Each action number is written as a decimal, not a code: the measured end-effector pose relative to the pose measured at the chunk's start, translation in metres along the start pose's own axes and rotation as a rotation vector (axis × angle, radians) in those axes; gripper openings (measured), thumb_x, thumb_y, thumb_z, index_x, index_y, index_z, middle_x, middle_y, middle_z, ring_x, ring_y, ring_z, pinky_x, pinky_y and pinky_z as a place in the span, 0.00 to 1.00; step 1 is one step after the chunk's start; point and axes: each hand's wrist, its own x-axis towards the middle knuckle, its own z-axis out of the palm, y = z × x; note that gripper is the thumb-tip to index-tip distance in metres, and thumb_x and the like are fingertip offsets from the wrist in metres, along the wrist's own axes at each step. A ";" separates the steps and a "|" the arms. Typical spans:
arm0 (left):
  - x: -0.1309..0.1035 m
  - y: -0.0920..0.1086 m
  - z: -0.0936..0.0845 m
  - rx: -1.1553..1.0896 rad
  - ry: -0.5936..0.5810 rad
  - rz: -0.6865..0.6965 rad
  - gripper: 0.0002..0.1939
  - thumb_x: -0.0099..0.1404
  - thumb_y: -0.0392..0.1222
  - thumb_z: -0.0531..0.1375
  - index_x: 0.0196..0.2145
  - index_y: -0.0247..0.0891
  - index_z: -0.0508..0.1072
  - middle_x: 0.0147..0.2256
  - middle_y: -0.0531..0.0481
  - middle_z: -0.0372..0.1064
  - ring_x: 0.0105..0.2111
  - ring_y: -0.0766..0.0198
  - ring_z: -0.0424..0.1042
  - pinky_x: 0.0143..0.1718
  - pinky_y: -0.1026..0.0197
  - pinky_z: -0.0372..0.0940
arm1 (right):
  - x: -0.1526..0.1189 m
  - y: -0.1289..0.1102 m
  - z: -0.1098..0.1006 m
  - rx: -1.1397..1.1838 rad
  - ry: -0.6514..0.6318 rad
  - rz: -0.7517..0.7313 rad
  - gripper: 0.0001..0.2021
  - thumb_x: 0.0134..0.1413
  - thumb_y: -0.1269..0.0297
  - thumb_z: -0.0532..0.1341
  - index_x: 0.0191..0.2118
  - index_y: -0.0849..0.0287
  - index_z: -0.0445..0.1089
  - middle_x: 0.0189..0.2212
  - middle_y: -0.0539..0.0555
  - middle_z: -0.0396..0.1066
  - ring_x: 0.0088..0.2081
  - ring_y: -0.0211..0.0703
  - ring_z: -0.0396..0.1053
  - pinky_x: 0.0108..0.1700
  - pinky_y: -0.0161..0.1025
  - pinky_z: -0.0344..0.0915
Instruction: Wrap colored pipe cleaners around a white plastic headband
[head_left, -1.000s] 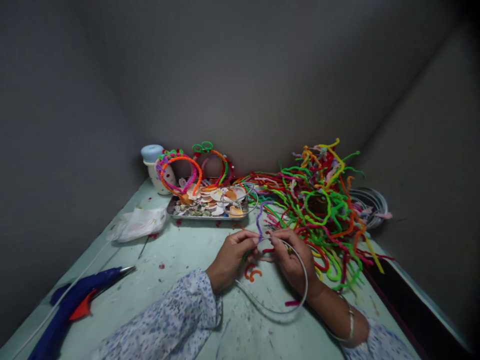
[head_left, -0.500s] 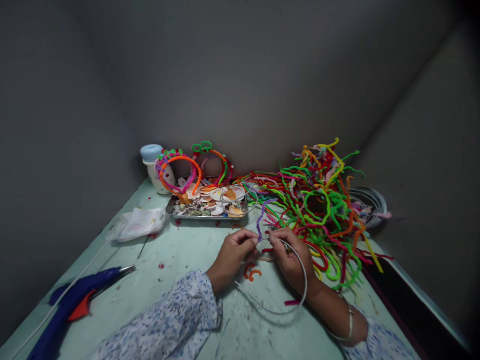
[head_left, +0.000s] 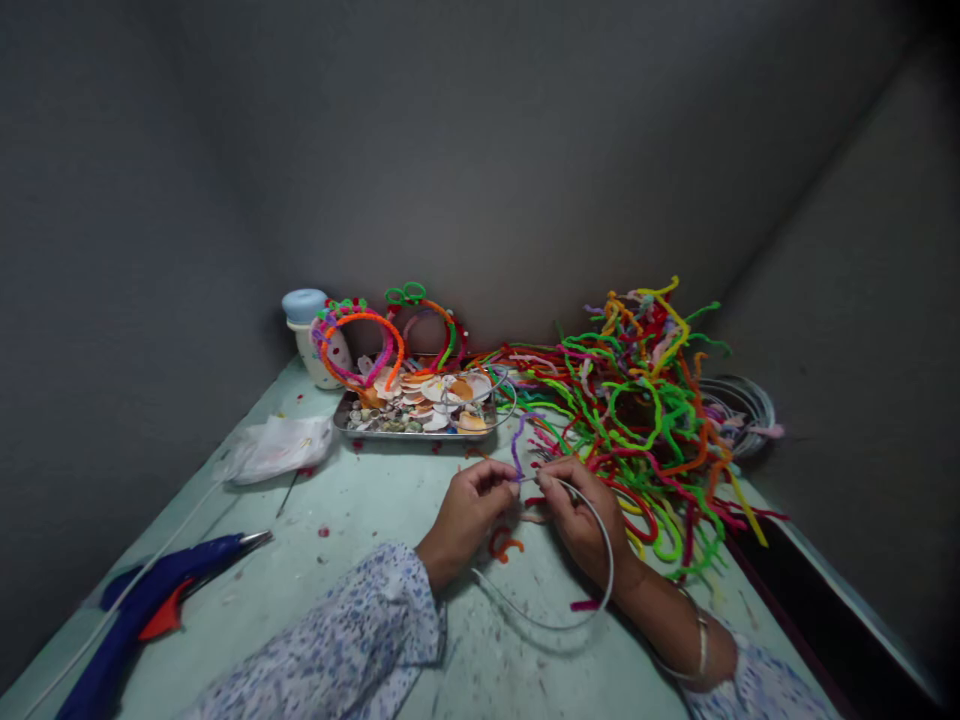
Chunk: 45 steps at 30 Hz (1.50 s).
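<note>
The counter [head_left: 360, 520] is flat and scuffed. A tangled heap [head_left: 645, 420] of fuzzy stems lies beside a shallow metal tray [head_left: 412, 436]. The smooth, round wire hoop [head_left: 564, 627] is over the counter: fingers of the right hand [head_left: 589, 515] pinch it; those of the left hand [head_left: 469, 510] pinch a curved, fuzzy purple stem [head_left: 515, 450].

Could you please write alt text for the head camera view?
A person's left hand pinches a purple fuzzy stem and right hand holds a curved wire, above a pale table. Beyond are headbands, a tray of shells and a heap of colourful stems; a blue glue gun lies at left.
</note>
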 end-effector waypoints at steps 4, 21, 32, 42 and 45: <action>0.000 0.001 0.001 0.012 0.008 0.004 0.12 0.49 0.42 0.65 0.31 0.34 0.72 0.23 0.54 0.64 0.21 0.71 0.60 0.23 0.67 0.55 | 0.000 0.000 0.000 -0.007 -0.013 0.013 0.05 0.59 0.64 0.56 0.35 0.57 0.68 0.29 0.51 0.70 0.32 0.41 0.68 0.37 0.38 0.64; 0.003 -0.002 0.001 0.034 0.028 0.017 0.08 0.50 0.40 0.63 0.28 0.34 0.70 0.21 0.56 0.62 0.18 0.73 0.58 0.20 0.68 0.53 | 0.001 0.000 0.001 -0.041 -0.038 0.038 0.07 0.59 0.62 0.56 0.34 0.58 0.68 0.30 0.53 0.71 0.33 0.42 0.70 0.37 0.37 0.63; 0.005 -0.005 0.001 0.049 0.024 0.014 0.07 0.51 0.39 0.62 0.27 0.34 0.69 0.20 0.56 0.61 0.18 0.73 0.58 0.19 0.68 0.54 | 0.001 0.002 0.001 -0.037 -0.032 0.057 0.07 0.59 0.61 0.56 0.34 0.58 0.68 0.28 0.52 0.71 0.30 0.41 0.69 0.34 0.36 0.63; 0.003 -0.006 0.001 0.041 0.024 0.001 0.10 0.51 0.41 0.63 0.32 0.35 0.70 0.22 0.55 0.63 0.19 0.73 0.59 0.21 0.68 0.56 | 0.001 -0.003 0.000 -0.033 -0.037 0.095 0.09 0.59 0.60 0.56 0.34 0.59 0.68 0.26 0.51 0.70 0.28 0.40 0.69 0.32 0.36 0.63; 0.002 -0.005 0.002 0.041 0.025 0.003 0.10 0.51 0.40 0.63 0.31 0.34 0.70 0.22 0.55 0.63 0.19 0.73 0.59 0.21 0.68 0.55 | 0.001 -0.003 0.000 -0.036 -0.038 0.100 0.09 0.59 0.60 0.56 0.34 0.59 0.68 0.26 0.51 0.70 0.27 0.40 0.68 0.32 0.36 0.62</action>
